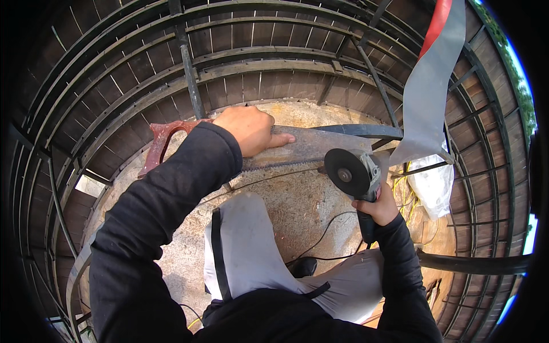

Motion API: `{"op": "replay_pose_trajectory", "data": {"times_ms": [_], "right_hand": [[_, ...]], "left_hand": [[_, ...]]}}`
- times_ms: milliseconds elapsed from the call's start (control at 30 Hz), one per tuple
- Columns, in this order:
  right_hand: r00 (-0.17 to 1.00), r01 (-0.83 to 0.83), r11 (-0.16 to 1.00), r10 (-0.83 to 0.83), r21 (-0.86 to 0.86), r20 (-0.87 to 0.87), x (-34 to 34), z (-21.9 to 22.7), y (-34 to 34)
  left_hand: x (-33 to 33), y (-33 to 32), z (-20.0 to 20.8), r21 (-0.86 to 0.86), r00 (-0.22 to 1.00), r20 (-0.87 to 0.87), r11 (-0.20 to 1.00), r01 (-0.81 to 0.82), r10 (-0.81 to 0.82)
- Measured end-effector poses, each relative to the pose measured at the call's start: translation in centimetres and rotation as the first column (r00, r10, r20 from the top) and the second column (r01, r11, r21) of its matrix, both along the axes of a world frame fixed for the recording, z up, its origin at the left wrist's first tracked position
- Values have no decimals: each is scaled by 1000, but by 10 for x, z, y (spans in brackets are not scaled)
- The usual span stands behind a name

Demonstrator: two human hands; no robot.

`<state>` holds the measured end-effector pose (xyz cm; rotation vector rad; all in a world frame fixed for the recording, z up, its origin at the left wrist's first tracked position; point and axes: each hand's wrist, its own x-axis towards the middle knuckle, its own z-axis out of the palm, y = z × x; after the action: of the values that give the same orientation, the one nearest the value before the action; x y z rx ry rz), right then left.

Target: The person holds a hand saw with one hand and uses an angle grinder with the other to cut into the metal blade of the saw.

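A hand saw with a reddish-brown handle is held across in front of me, its toothed edge toward my body. My left hand is closed over the back of its blade near the handle, with the thumb lying along the flat face. In my right hand is an angle grinder, gripped by its black body. Its dark round disc faces up toward me, close to the far end of the saw blade. Whether the disc touches the blade, I cannot tell.
A worn, stained floor lies below, with my bent legs in grey trousers over it. A black cable trails from the grinder. At right are a clear plastic bag, yellow cord and a dark tube. A grey-and-red strip and metal rails stand beyond.
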<state>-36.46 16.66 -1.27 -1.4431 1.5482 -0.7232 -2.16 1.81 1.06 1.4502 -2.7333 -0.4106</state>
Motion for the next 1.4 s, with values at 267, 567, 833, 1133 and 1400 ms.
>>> {"op": "replay_pose_trajectory", "data": {"times_ms": [267, 567, 833, 1133, 1400], "right_hand": [[999, 2, 1000, -2, -3, -40, -2, -3, 0], [1000, 3, 1000, -3, 27, -21, -1, -2, 0], [1000, 9, 1000, -9, -23, -29, 5, 2, 2], [997, 72, 996, -72, -51, -14, -8, 1, 7], [995, 53, 998, -55, -32, -78, -10, -4, 6]], "left_hand": [[1, -1, -3, -10, 1000, -2, 1000, 6, -6], [1, 0, -1, 0, 1000, -11, 1000, 4, -4], [0, -1, 0, 38, 1000, 9, 999, -2, 2], [1, -1, 0, 32, 1000, 9, 999, -5, 5], [1, 0, -1, -6, 1000, -6, 1000, 4, -4]]}}
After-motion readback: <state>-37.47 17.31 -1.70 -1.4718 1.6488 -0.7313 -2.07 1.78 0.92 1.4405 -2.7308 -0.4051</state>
